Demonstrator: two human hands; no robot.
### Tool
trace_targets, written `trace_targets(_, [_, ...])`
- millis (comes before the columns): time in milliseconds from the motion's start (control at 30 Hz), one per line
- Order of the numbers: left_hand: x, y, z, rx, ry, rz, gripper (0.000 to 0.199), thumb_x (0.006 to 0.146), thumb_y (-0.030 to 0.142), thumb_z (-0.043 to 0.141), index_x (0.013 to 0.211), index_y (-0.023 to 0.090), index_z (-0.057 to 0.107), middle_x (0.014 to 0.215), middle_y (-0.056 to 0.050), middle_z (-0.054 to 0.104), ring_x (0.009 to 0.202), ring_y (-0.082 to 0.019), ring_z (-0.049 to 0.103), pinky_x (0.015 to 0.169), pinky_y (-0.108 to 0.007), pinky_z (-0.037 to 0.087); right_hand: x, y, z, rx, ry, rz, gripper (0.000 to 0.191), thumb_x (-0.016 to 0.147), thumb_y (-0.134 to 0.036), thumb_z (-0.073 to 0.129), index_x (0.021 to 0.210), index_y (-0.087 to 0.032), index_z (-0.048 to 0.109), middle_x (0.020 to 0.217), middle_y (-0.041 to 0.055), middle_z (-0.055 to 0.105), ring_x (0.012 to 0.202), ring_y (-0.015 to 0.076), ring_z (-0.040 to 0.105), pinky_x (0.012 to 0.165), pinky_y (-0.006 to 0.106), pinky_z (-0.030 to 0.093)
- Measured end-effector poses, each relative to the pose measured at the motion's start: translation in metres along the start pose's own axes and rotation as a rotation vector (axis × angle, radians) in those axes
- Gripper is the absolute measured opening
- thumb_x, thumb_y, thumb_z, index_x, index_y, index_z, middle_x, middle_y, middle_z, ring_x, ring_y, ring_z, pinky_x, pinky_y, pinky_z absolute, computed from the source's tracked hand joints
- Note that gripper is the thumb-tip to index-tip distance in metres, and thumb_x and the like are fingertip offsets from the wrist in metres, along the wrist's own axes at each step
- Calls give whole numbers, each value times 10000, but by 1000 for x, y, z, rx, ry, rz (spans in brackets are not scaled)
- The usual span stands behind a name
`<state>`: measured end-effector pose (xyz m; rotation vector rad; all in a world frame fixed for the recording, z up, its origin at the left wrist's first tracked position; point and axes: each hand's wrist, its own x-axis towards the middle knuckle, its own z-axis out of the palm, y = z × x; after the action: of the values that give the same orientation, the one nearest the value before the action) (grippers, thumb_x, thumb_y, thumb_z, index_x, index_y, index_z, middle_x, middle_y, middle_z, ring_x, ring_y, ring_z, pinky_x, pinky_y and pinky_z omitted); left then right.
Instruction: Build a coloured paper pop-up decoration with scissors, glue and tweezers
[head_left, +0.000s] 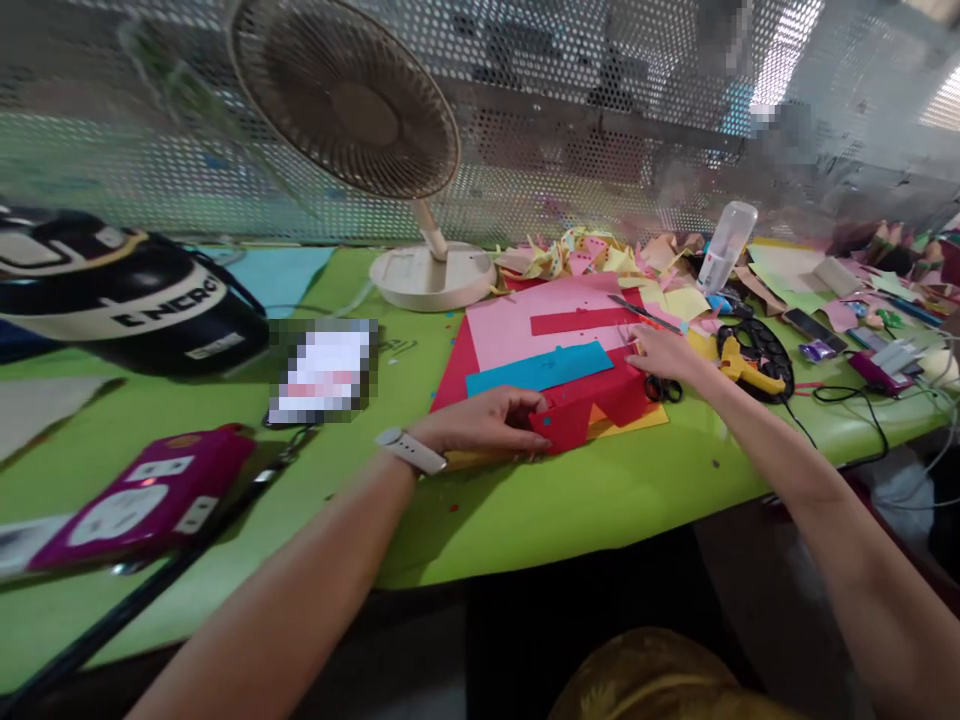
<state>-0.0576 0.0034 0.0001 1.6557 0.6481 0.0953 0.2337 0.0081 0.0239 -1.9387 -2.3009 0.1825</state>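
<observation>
A folded red paper piece (pixel 574 412) with angular cut edges stands between my hands. My left hand (pixel 504 420) pinches its left end, thumb and fingers closed on the paper. At its right end, my right hand (pixel 658 352) has its fingers bent close to the paper; whether they grip it is hard to tell. Behind the piece lie a blue paper strip (pixel 540 368), a red strip (pixel 574 321) and a pink sheet (pixel 499 330). Black-handled scissors (pixel 664 388) rest just below my right hand, and a thin pointed tool (pixel 646 315) is above it.
A fan (pixel 435 277) stands at the back. On the left are a black bag (pixel 150 300), a phone (pixel 324 372) and a purple power strip (pixel 142 495). To the right lie a yellow glue gun (pixel 750 370), a bottle (pixel 726 247), cables and many paper scraps (pixel 592 252).
</observation>
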Motion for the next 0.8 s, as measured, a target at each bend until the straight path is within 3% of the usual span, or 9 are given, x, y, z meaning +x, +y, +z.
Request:
trace_targets(100, [0, -2, 0, -21, 3, 5, 341, 718, 405, 778, 798, 169, 546, 684, -1, 687, 593, -121, 624, 563, -229, 461, 7, 5, 2, 107, 13, -21, 491, 768, -115, 576, 1251, -196, 621, 1144, 72, 713, 968, 210, 668, 792, 269, 475])
trace_targets(200, [1, -5, -1, -32, 17, 26, 322, 721, 382, 784, 788, 163, 557, 656, -2, 686, 589, -119, 627, 554, -221, 461, 11, 15, -3, 373, 31, 65, 257, 790, -171, 539, 931, -160, 753, 737, 41, 735, 702, 178, 677, 673, 264, 495])
trace_targets(267, [2, -7, -1, -49, 11, 32, 311, 721, 369, 787, 790, 159, 569, 677, -13, 699, 604, -126, 639, 558, -225, 469, 14, 21, -7, 618, 55, 127, 204, 783, -203, 551, 761, -142, 744, 604, 34, 686, 599, 154, 653, 610, 253, 500])
trace_targets(333, [2, -6, -1, -65, 3, 32, 307, 718, 362, 791, 794, 158, 574, 693, -20, 709, 609, -132, 647, 563, -231, 478, 15, 23, -10, 863, 82, 154, 152, 752, -202, 591, 735, -139, 728, 606, 34, 683, 592, 139, 654, 601, 244, 513])
trace_targets(433, [2, -5, -1, -64, 3, 38, 306, 719, 367, 791, 786, 160, 576, 681, -19, 708, 601, -136, 646, 568, -241, 487, 16, 21, -13, 1059, 114, 76, 137, 669, -198, 709, 797, -151, 720, 670, 21, 700, 644, 135, 670, 646, 250, 541])
trace_targets(533, [2, -4, -1, -59, 0, 60, 300, 720, 370, 790, 792, 158, 591, 682, -16, 707, 606, -138, 649, 579, -247, 492, 17, 12, -12, 1074, 240, -49, 250, 623, -307, 808, 784, -160, 687, 662, 7, 680, 615, 135, 656, 644, 273, 558])
trace_targets(667, [2, -4, -1, -64, -5, 70, 293, 721, 362, 790, 810, 152, 606, 699, -16, 709, 615, -132, 651, 581, -239, 491, 24, -7, -9, 1031, 442, -127, 403, 720, -563, 723, 759, -185, 590, 633, -9, 629, 482, 108, 599, 497, 243, 515])
trace_targets(800, [2, -4, -1, -59, 7, 69, 291, 721, 361, 790, 808, 149, 610, 696, -19, 710, 614, -131, 650, 575, -237, 490, 30, -30, 0, 894, 460, -70, 393, 850, -598, 556, 826, -206, 541, 658, -17, 631, 463, 99, 585, 471, 219, 478])
